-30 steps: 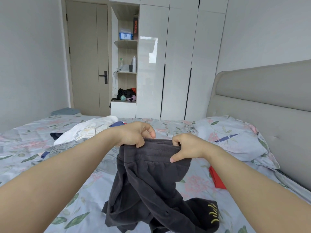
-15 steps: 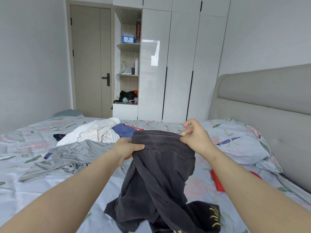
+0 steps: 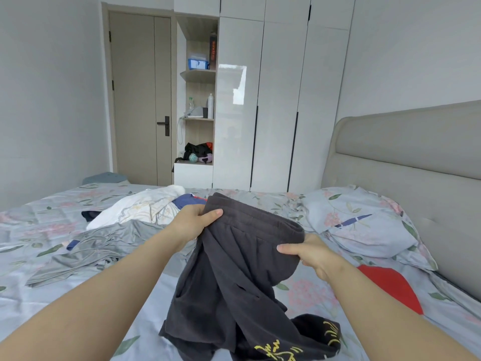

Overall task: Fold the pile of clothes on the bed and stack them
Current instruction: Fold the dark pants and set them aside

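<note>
Dark grey shorts [image 3: 242,277] with yellow print near the hem hang above the bed, their lower part resting on the sheet. My left hand [image 3: 192,221] grips the far left end of the waistband. My right hand [image 3: 307,252] pinches the nearer right end, thumb on top. Behind them lies the pile: a grey garment [image 3: 96,251], a white printed one [image 3: 140,211], and a blue one [image 3: 188,200] partly hidden by my left hand. A red garment [image 3: 393,287] lies flat at the right.
The floral bed sheet [image 3: 33,290] spreads across the view. A pillow [image 3: 364,222] lies against the grey headboard [image 3: 416,165] on the right. White wardrobes [image 3: 260,100] and a door [image 3: 140,100] stand beyond the bed.
My right hand dropped lower and nearer along the waistband, and my left hand rose and reached farther, so the waistband now runs diagonally.
</note>
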